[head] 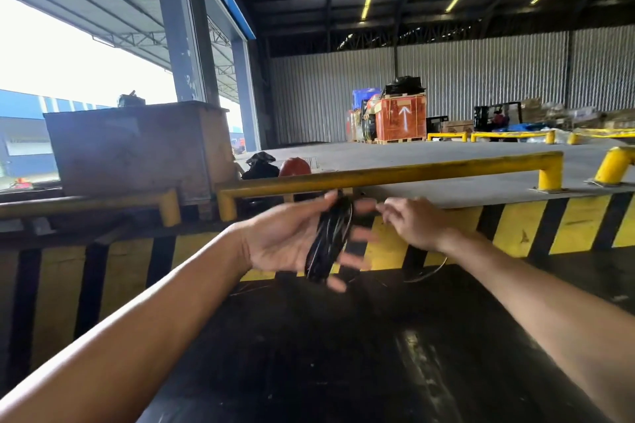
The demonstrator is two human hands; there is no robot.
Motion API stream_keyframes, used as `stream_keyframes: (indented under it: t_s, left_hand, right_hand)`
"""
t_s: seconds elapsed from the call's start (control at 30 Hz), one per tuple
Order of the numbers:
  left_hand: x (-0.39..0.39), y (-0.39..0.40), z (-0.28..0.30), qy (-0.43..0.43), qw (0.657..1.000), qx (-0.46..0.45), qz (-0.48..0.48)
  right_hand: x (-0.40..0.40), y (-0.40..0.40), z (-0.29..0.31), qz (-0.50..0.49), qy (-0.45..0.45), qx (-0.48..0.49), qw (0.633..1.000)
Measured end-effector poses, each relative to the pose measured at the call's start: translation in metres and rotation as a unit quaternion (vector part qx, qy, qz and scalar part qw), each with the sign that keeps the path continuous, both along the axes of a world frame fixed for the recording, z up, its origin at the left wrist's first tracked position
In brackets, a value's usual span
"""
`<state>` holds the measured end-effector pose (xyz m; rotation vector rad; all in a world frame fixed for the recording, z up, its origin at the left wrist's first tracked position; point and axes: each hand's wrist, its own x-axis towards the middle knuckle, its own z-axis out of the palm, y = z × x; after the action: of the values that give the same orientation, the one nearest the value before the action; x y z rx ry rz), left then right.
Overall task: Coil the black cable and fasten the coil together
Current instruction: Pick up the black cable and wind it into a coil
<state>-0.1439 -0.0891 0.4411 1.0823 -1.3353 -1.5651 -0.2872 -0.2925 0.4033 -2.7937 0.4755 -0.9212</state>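
A person's two bare forearms reach forward over a dark, glossy counter [343, 354] in a large warehouse. The left hand [285, 237] is held palm up above the far part of the counter, with a bundle of coiled black cable [330, 237] lying across the palm where the fingers [357, 237] begin. Those fingers are spread apart and blurred, not curled around the coil. The right hand [412, 223] hovers just beside the coil, its back toward the camera and its fingers loosely bent; whether they pinch anything cannot be told. A thin loose strand [429, 271] curves over the counter below the right wrist. Beyond the counter's far edge stands a yellow-and-black striped wall [515, 227] topped by a yellow rail [395, 172]. Farther back on the concrete floor sits an orange crate [400, 120] marked with a white arrow.
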Motion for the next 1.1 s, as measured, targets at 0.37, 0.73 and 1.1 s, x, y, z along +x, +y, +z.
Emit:
stream_keyframes:
  t_s: [0.37,0.73,1.1]
  left_hand:
    - [0.021,-0.028,-0.021,-0.076,0.924,-0.099,0.361]
    - [0.007,-0.006,-0.045,-0.144,0.984,0.054,0.094]
    - [-0.03,-0.003,-0.051,0.049,0.979,-0.036,0.193]
  right_hand:
    - [-0.007,0.106,-0.024,0.093,0.171,-0.082,0.977]
    - [-0.012,0.045,-0.01,0.146,-0.03,0.043,0.988]
    - [0.004,0.087,-0.074,0.258,-0.243,0.655,0.668]
